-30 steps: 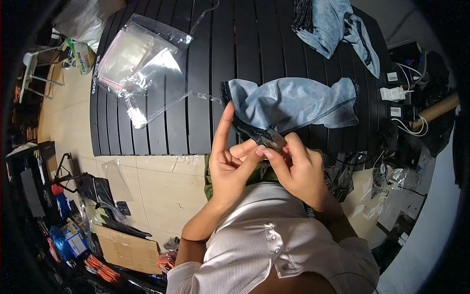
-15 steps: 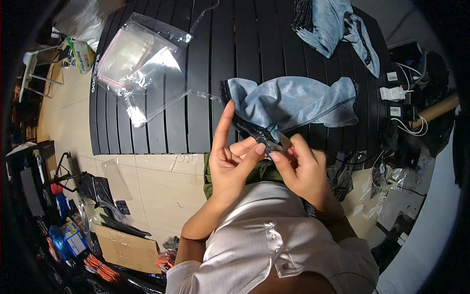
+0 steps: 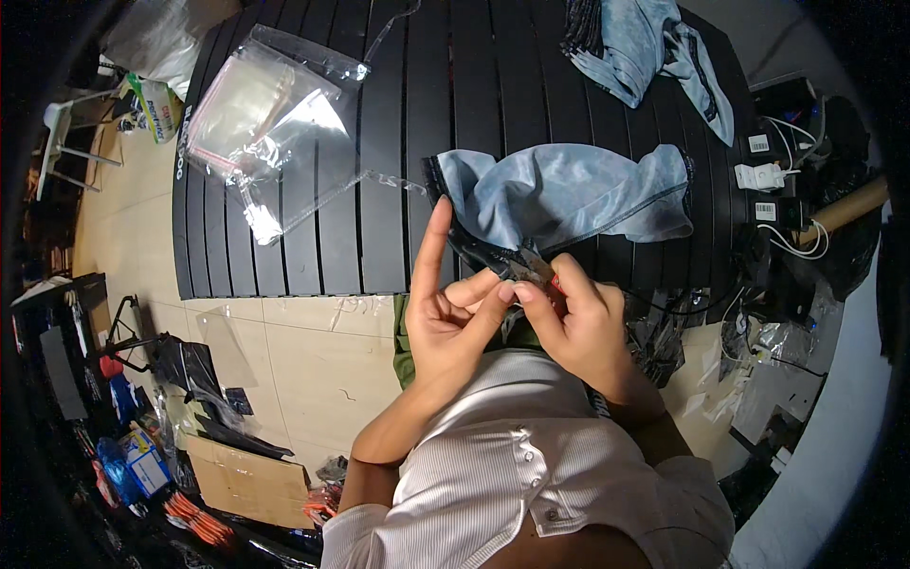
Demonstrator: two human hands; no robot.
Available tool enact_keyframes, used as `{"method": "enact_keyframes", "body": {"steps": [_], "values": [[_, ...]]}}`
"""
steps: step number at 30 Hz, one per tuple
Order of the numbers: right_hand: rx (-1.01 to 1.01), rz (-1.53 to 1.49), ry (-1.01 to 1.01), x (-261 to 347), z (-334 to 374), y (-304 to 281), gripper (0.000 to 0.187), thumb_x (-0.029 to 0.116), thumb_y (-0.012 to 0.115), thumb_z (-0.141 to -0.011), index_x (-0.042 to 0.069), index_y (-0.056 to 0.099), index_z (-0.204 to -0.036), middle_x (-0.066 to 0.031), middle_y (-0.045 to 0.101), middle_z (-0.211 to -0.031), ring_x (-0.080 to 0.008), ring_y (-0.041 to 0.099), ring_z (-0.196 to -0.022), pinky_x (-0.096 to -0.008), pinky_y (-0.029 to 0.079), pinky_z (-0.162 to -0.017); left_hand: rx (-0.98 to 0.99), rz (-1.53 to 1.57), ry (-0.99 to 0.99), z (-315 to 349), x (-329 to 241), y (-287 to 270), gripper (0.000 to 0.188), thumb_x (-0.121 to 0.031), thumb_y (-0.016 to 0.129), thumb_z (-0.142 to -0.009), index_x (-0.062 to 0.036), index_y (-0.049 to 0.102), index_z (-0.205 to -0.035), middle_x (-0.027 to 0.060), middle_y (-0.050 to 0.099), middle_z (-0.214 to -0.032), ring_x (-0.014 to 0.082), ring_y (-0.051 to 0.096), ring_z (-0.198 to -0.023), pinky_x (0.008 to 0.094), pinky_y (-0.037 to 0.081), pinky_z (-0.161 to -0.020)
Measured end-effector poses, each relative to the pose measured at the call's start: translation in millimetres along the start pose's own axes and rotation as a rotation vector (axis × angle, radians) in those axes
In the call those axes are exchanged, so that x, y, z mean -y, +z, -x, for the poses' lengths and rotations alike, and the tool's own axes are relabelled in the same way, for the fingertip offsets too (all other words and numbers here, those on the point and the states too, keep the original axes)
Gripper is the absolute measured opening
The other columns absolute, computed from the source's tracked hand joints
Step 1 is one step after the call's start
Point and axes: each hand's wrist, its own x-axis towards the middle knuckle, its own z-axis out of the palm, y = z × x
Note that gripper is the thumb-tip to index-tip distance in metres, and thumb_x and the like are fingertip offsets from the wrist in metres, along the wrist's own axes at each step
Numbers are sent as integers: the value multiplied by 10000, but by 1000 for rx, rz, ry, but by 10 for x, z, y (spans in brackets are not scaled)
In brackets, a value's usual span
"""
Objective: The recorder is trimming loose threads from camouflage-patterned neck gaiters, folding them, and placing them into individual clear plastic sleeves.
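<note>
A light blue mottled cloth piece point(image 3: 559, 194) with black trimmed ends lies across the near side of the black slatted table. Its lower left corner of black trim is pinched between the thumb and bent fingers of my left hand point(image 3: 450, 318), whose index finger points up along the trim. My right hand point(image 3: 583, 327) is closed around a small metal tool point(image 3: 536, 269) with a bit of red on it. That tool touches or lies right against the black trim; fingers hide most of it, so its kind is unclear. The two thumb tips nearly meet.
Clear plastic bags point(image 3: 270, 123) lie on the table's left. More blue cloth with black trim point(image 3: 626, 52) sits at the far right. White chargers and cables point(image 3: 763, 177) line the right edge. A flattened cardboard piece point(image 3: 246, 479) rests on the floor at lower left.
My right hand has shifted slightly left and up, its thumb now close to my left thumb. More of the metal tool shows at the trim. My left hand keeps its pinch.
</note>
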Motion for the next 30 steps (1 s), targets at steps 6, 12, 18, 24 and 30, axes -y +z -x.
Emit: {"method": "enact_keyframes", "body": {"steps": [6,12,18,24,30], "values": [[4,-15,18,9,11,-2,231,179,636,-807,0,493,-771,-64,493,-517,-107,473,-419,-243,367,-402,20,-48,3,25,32,-8,778,85,533,-820,-89,56,-1409,122,644,-950,40,561,-771,149,425,-668],[2,21,-3,-8,33,10,235,177,642,-800,3,491,-754,-62,499,-518,-98,484,-422,-240,367,-400,-3,-15,-7,33,22,-22,776,89,534,-817,-86,63,-1408,119,647,-940,28,553,-744,143,419,-647],[9,-12,29,17,9,-11,233,170,639,-799,2,488,-744,-72,493,-515,-111,494,-417,-244,368,-399,4,-24,-1,27,33,0,765,96,529,-815,-87,79,-1406,107,651,-923,28,551,-734,140,415,-647],[-6,-91,102,12,-2,-154,222,176,558,-840,10,468,-722,-54,423,-515,-131,420,-430,-264,320,-419,-68,70,-62,-10,-16,-29,743,87,525,-818,-94,103,-1401,103,634,-961,49,567,-768,175,461,-687],[-421,104,240,-604,-121,-622,259,261,556,-865,40,473,-760,6,428,-589,-77,370,-513,-243,290,-464,-213,52,-85,-78,-36,-121,306,54,536,-816,26,552,-1120,43,601,-929,52,549,-744,180,449,-684]]}}
